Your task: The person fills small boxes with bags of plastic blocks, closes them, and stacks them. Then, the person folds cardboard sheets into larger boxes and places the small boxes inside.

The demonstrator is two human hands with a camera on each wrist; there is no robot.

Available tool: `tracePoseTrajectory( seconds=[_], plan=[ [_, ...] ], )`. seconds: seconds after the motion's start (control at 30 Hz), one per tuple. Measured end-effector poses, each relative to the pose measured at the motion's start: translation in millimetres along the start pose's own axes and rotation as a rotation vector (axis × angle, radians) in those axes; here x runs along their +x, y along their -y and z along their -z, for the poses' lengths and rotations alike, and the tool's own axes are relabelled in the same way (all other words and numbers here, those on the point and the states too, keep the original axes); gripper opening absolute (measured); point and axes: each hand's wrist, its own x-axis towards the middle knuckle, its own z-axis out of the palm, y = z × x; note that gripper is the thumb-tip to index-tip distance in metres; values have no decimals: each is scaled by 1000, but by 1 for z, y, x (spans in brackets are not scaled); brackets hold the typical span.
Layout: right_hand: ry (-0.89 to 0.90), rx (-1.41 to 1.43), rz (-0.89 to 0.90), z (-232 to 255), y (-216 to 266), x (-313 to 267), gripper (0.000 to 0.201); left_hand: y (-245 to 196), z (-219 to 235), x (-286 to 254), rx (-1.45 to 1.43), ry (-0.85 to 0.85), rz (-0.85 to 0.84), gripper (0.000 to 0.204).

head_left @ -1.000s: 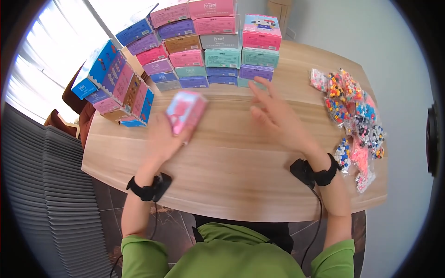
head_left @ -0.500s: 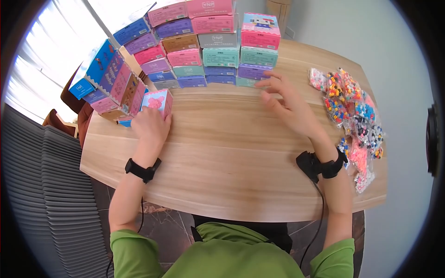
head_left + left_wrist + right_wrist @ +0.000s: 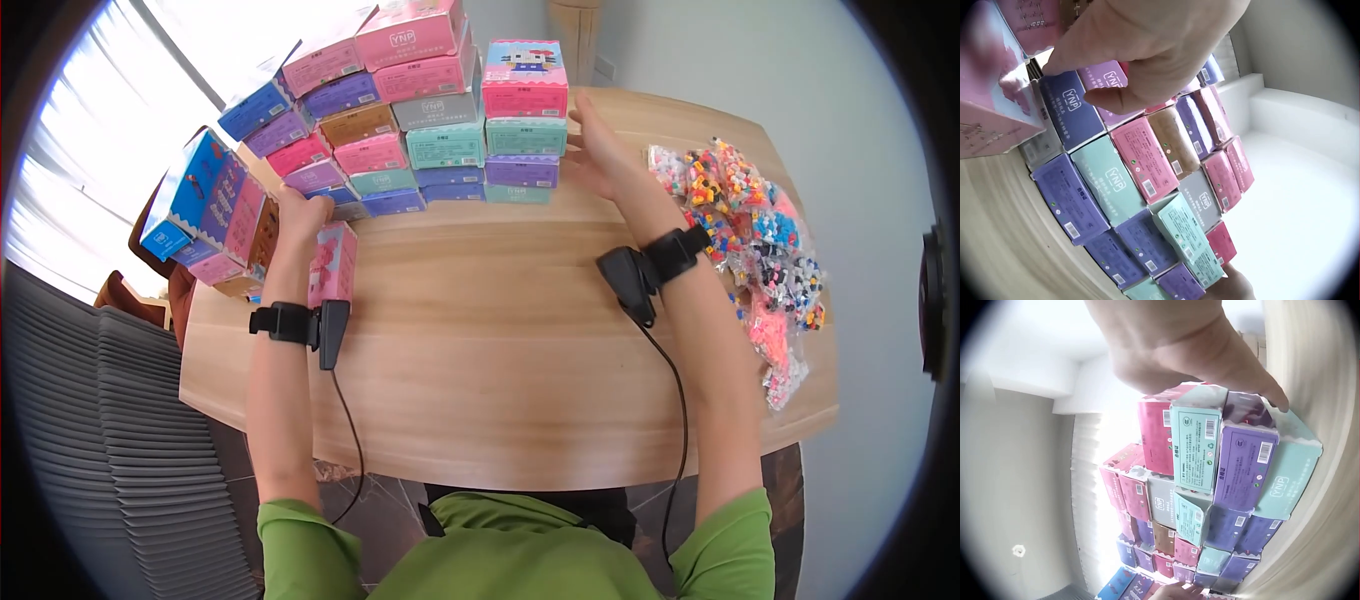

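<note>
And here is the left hand at the left end of the curved wall of boxes, thumb held apart from the fingers, close over a dark blue box low in the wall; whether its fingertips touch is hard to tell. Over on the far right, the right hand is open, fingers stretched along the outer side of the right-hand column, clamped on nothing. That column runs pink on top, with a picture on its upper face, then mint, purple and mint at the bottom. The wall itself stands at the far side of the wooden counter, mixing pink, blue, purple, brown, grey and mint, and in the left wrist view one mint box juts out at an angle. Left of it rises a separate stack, blue at its top. Just beside that stack, a pink box sits on the counter, right next to the left wrist. Far across on the right lie clear bags of small coloured pieces, heaped together.
</note>
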Motion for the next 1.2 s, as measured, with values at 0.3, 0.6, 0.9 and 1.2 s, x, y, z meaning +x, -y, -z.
tracePoseTrajectory(
  seconds=[0.3, 0.6, 0.9, 1.2],
  plan=[
    [232, 257, -15, -10, -1, 30, 76, 12, -2, 24, -259, 23, 300, 47],
    [96, 240, 21, 23, 6, 7, 72, -17, -22, 7, -71, 237, 181, 46],
    [-430, -238, 296, 80, 47, 40, 68, -15, 27, -34, 572, 416, -344, 72],
    [-74, -779, 402, 83, 82, 101, 45, -18, 42, -87, 873, 607, -384, 79]
  ],
)
